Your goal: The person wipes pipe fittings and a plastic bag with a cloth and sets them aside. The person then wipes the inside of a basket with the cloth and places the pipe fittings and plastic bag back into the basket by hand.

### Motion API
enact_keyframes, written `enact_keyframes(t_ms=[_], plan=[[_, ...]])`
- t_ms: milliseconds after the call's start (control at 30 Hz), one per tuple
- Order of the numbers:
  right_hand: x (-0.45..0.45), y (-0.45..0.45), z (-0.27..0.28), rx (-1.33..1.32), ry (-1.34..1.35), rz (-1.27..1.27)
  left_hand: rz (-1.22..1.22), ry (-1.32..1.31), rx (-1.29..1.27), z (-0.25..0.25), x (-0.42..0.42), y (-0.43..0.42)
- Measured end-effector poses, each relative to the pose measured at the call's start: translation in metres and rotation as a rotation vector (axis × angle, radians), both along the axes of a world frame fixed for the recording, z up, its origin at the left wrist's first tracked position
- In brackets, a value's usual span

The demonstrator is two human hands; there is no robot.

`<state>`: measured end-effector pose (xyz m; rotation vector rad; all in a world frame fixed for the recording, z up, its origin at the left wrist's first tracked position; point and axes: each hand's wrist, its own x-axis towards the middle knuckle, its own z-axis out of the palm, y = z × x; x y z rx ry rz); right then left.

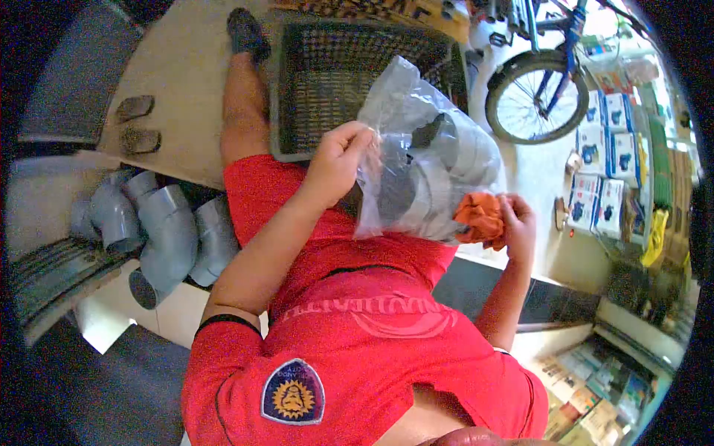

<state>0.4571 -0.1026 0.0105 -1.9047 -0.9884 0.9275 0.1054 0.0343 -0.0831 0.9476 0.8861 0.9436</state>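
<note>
A clear plastic bag lies across the lap, with grey curved pieces and a small dark item showing through it. My left hand is closed on the bag's left edge, thumb and fingers pinched together. At the bag's lower right, my right hand grips a crumpled orange cloth-like bundle, which lies against the plastic. Whether the right fingers also hold the bag cannot be made out.
Beyond the bag is a dark slatted crate. Grey pipe elbows stand at the left, near sandals. A bicycle wheel is at the upper right, beside stacked blue-and-white boxes.
</note>
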Motion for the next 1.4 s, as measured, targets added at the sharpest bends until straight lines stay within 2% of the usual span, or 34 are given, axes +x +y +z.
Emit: enact_keyframes(t_ms=[67,100,167,200,267,333,400,433,467,533,567,600,633,667,700,733,767,800,833,867,900,967,1000,1100,1133,1167,1200,1300,1333,1367,1400], plan=[[-0.001,-0.009,-0.002,-0.032,-0.366,0.227,-0.034,-0.085,-0.050,-0.011,0.007,0.002],[-0.012,-0.008,0.013,-0.129,-0.274,0.170,-0.045,-0.053,-0.033,-0.012,0.009,0.004],[-0.001,-0.003,0.009,-0.112,-0.436,0.336,-0.062,0.011,-0.007,-0.012,0.014,0.005],[-0.003,0.001,0.012,-0.159,-0.454,0.321,-0.047,0.020,0.042,-0.024,0.016,0.007],[0.005,0.010,0.003,-0.141,-0.565,0.392,-0.002,0.017,-0.073,-0.031,0.015,0.014],[-0.001,0.021,0.014,-0.178,-0.385,0.345,0.076,0.102,-0.152,-0.040,0.015,0.019],[-0.024,0.043,0.051,-0.146,-0.204,0.286,0.078,0.132,-0.108,-0.049,0.017,0.010],[-0.030,0.051,0.061,0.117,-0.132,0.299,0.078,0.148,-0.085,-0.048,0.017,0.006],[-0.034,0.058,0.073,0.207,0.001,0.230,0.012,0.151,-0.160,-0.041,0.015,0.002],[-0.065,0.090,0.097,0.557,-0.248,0.252,-0.032,0.224,-0.033,-0.046,0.012,-0.004],[-0.082,0.107,0.101,0.602,-0.192,0.278,-0.058,0.257,0.036,-0.047,0.013,-0.005],[-0.092,0.120,0.100,0.415,-0.062,0.396,0.021,0.268,0.146,-0.024,0.021,-0.013],[-0.088,0.150,0.061,0.560,-0.273,0.594,0.066,0.309,0.147,-0.028,0.029,-0.017],[-0.105,0.161,0.045,0.336,-0.441,0.690,0.114,0.350,0.146,-0.039,0.036,-0.021],[-0.119,0.171,0.013,0.283,-0.599,0.812,0.167,0.390,0.144,-0.051,0.039,-0.025],[-0.141,0.171,0.004,0.278,-0.821,0.939,-0.030,0.320,0.123,-0.066,0.031,-0.020],[-0.153,0.159,-0.012,0.672,-1.051,0.810,0.026,0.302,0.126,-0.061,0.030,-0.019],[-0.162,0.146,-0.008,0.655,-0.932,0.844,0.090,0.282,0.129,-0.053,0.034,-0.023],[-0.169,0.130,-0.002,0.464,-0.609,0.951,0.149,0.265,0.125,-0.047,0.037,-0.030],[-0.177,0.109,0.003,0.367,-0.463,0.957,0.262,-0.168,0.058,-0.044,0.045,-0.036],[-0.179,0.093,-0.004,0.514,-0.562,0.907,0.264,-0.126,-0.003,-0.049,0.043,-0.037],[-0.164,0.067,-0.011,0.334,-0.437,0.872,0.248,-0.043,-0.125,-0.067,0.035,-0.038],[-0.156,0.058,-0.011,0.383,-0.515,0.772,0.296,0.239,0.063,-0.070,0.031,-0.039],[-0.132,0.040,-0.014,0.441,-0.711,0.477,0.350,0.213,-0.033,-0.077,0.026,-0.030],[-0.123,0.036,-0.016,0.409,-0.758,0.385,0.197,0.063,-0.110,-0.081,0.014,-0.021],[-0.114,0.033,-0.019,0.377,-0.806,0.295,0.163,0.070,-0.057,-0.085,0.015,-0.025],[-0.106,0.031,-0.026,0.385,-0.712,0.253,0.131,0.077,-0.002,-0.070,0.018,-0.025],[-0.099,0.054,0.010,-0.105,-0.528,0.224,-0.011,0.244,0.249,-0.050,0.020,-0.029],[-0.082,0.056,0.016,-0.084,-0.685,0.405,-0.016,0.259,0.367,-0.031,0.027,-0.033],[-0.063,0.065,0.023,0.016,-0.675,0.472,-0.017,0.275,0.483,-0.014,0.032,-0.036],[-0.044,0.079,0.031,0.117,-0.662,0.543,-0.096,0.224,0.457,-0.001,0.034,-0.035]])
